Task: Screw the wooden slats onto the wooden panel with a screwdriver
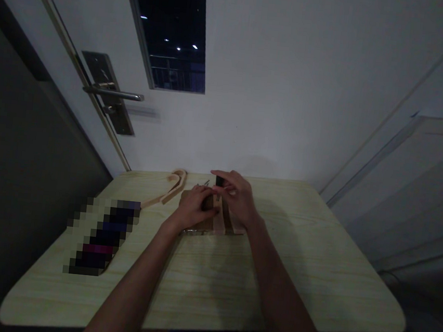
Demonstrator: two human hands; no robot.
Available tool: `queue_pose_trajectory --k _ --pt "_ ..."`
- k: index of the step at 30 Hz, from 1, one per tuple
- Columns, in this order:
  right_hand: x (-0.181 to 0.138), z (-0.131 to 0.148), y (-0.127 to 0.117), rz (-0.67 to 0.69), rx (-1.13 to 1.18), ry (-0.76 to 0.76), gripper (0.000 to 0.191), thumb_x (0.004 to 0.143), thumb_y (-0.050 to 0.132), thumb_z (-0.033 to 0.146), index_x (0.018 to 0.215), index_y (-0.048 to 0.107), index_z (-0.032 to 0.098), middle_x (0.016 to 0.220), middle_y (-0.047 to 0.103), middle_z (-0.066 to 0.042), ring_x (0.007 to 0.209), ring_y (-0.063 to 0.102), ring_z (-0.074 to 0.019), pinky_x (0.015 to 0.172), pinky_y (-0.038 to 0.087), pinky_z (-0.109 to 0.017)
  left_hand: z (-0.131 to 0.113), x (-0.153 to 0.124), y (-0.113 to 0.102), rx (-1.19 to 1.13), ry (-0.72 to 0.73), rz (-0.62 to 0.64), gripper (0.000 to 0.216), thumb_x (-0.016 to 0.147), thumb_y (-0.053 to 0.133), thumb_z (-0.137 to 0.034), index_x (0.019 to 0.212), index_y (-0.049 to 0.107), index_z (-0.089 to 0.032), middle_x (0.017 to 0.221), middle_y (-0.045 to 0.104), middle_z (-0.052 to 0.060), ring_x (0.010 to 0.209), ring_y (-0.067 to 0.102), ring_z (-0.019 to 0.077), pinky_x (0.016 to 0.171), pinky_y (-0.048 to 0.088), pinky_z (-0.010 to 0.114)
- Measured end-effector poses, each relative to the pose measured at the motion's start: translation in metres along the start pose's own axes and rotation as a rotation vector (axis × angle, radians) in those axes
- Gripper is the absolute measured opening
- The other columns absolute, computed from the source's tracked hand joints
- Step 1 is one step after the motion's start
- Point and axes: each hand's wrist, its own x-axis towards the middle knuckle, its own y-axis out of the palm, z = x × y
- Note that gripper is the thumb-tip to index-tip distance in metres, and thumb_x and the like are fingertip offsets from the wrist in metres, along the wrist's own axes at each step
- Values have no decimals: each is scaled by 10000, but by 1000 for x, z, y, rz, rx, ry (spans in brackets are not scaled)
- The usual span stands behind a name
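A pale wooden strip [219, 223] stretches across a brown flat piece [202, 226] near the middle of the far half of the table. My left hand [195, 205] is closed at the strip's left side, its thumb and fingertips against it. Between the fingers of my right hand [240, 196] is a small dark block-like object [219, 181], above the strip's far end. The two hands nearly touch there. Both hide much of the brown piece, and the exact contact of the dark object with the strip cannot be seen.
Curved light wooden pieces [176, 185] lie to the left at the back. A blurred-out dark flat object [108, 238] rests on the table's left side. Thin metallic bits [206, 183] show behind my left hand. Beyond the table [312, 279] stands a white door with a handle [114, 93].
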Motion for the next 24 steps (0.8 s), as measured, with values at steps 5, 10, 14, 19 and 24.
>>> queue_pose_trajectory --k 5,10,14,19,24 --pt "0 4 -4 36 -52 -15 329 874 597 418 1183 630 308 968 601 -38 778 594 -136 666 587 -272 -4 0 -2 -21 6 -2 454 787 665 -365 1196 585 -184 1166 605 109 1061 530 280 927 429 440" --pt "-1 9 -8 102 68 -31 369 950 452 396 1296 532 295 1262 594 -80 1119 588 -195 810 591 -339 -4 0 -2 -30 3 3 419 795 652 -390 1157 598 -185 1151 614 102 1065 540 278 938 427 442" --pt "-2 9 -7 117 150 34 383 947 455 399 1295 539 263 1166 663 -84 1000 658 -175 827 590 -340 -1 -1 -1 -15 3 1 426 774 667 -375 1147 595 -182 1155 607 102 1059 536 278 928 434 441" --pt "-2 4 -6 91 144 43 374 924 502 365 1278 563 261 1172 665 -80 919 664 -157 781 599 -317 -2 -1 -2 -19 5 7 420 772 668 -364 1142 595 -178 1129 611 103 1047 536 276 907 441 436" --pt "-2 1 -4 33 46 23 323 882 578 321 1202 617 300 1116 672 -48 813 639 -133 680 595 -274 -5 0 -4 -21 -11 7 426 768 672 -356 1146 598 -176 1097 618 99 1034 540 276 886 446 431"
